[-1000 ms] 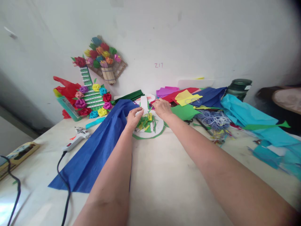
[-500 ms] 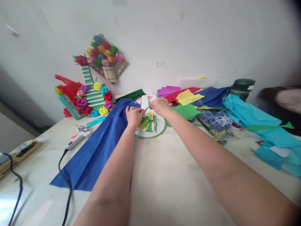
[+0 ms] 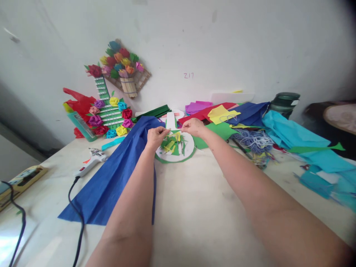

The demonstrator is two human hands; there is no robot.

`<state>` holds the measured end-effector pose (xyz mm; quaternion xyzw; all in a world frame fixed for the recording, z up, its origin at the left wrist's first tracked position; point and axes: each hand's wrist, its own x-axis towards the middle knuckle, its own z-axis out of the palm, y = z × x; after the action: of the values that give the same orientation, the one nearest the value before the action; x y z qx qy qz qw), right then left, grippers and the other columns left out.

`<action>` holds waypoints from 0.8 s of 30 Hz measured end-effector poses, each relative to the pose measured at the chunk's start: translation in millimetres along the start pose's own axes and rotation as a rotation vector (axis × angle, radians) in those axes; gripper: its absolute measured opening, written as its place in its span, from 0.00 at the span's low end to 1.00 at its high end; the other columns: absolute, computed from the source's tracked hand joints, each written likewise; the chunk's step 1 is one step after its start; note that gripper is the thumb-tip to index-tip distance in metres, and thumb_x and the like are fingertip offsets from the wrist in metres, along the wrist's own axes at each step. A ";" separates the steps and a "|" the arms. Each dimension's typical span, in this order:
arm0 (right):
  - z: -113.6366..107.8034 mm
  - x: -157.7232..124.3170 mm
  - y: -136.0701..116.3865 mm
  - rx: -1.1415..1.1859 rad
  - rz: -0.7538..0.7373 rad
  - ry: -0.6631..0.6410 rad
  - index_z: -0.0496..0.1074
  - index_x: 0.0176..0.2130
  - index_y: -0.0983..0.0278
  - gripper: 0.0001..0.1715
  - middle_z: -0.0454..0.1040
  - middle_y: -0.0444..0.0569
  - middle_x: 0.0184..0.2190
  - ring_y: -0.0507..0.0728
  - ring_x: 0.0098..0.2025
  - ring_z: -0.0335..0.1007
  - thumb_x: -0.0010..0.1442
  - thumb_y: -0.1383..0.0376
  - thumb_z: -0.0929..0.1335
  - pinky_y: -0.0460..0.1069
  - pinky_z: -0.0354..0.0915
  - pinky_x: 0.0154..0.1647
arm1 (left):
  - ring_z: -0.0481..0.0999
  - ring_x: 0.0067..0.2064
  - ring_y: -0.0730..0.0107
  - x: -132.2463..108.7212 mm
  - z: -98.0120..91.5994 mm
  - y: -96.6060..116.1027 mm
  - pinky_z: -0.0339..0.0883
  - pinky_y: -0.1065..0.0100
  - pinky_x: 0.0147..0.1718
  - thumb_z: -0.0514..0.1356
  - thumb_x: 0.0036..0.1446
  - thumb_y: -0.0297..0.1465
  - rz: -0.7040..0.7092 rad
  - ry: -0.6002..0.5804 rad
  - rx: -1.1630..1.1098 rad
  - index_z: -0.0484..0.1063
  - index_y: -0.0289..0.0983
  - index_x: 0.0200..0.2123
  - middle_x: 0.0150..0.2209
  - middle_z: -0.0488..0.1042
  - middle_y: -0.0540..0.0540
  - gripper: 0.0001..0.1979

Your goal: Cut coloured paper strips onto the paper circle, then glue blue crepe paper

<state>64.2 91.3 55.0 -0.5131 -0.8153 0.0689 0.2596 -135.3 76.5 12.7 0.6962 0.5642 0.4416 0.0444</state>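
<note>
My left hand point(image 3: 155, 135) and my right hand point(image 3: 194, 127) are both pinched shut on the two ends of a thin pale strip point(image 3: 174, 131), held level just above a round white card point(image 3: 189, 149). The card has a green rim and carries several green and yellow paper scraps point(image 3: 171, 144). A long sheet of dark blue crepe paper point(image 3: 111, 181) lies under my left forearm and runs toward the table's near left.
A white glue gun point(image 3: 90, 164) with a black cord lies at the left. Paper-flower crafts point(image 3: 111, 115) lean on the wall behind. Coloured paper sheets point(image 3: 222, 115), a tangle of pale string point(image 3: 254, 140), turquoise crepe point(image 3: 303, 144) and a dark green jar point(image 3: 285, 102) crowd the right.
My left hand rose from the scraps on the card and closed on the strip's left end. Both hands now hold it stretched between them, slightly nearer to me.
</note>
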 end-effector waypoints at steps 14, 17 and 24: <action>20.0 -10.3 -13.4 0.087 0.003 0.117 0.76 0.31 0.65 0.12 0.74 0.47 0.26 0.52 0.28 0.65 0.53 0.61 0.65 0.44 0.54 0.28 | 0.72 0.31 0.62 6.8 1.0 17.2 0.57 0.65 0.32 0.53 0.48 0.41 -0.297 0.029 0.242 0.75 0.39 0.26 0.25 0.74 0.46 0.15; 21.1 -11.6 -17.7 0.143 -0.006 0.091 0.75 0.29 0.66 0.12 0.73 0.46 0.24 0.51 0.27 0.63 0.52 0.61 0.66 0.44 0.53 0.27 | 0.72 0.33 0.61 6.4 0.5 20.1 0.58 0.65 0.33 0.53 0.48 0.41 -0.383 0.038 0.241 0.75 0.39 0.27 0.27 0.75 0.45 0.15; 13.7 -12.3 -1.2 0.459 -0.013 0.128 0.71 0.23 0.69 0.11 0.67 0.43 0.19 0.49 0.24 0.59 0.47 0.63 0.66 0.45 0.54 0.27 | 0.72 0.33 0.65 4.5 -6.6 8.1 0.59 0.67 0.32 0.49 0.53 0.42 -0.478 0.167 0.075 0.75 0.38 0.34 0.29 0.75 0.45 0.19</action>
<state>60.7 82.2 39.3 -0.4386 -0.7634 0.2180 0.4210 -133.7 74.4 23.8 0.5053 0.7304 0.4534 0.0749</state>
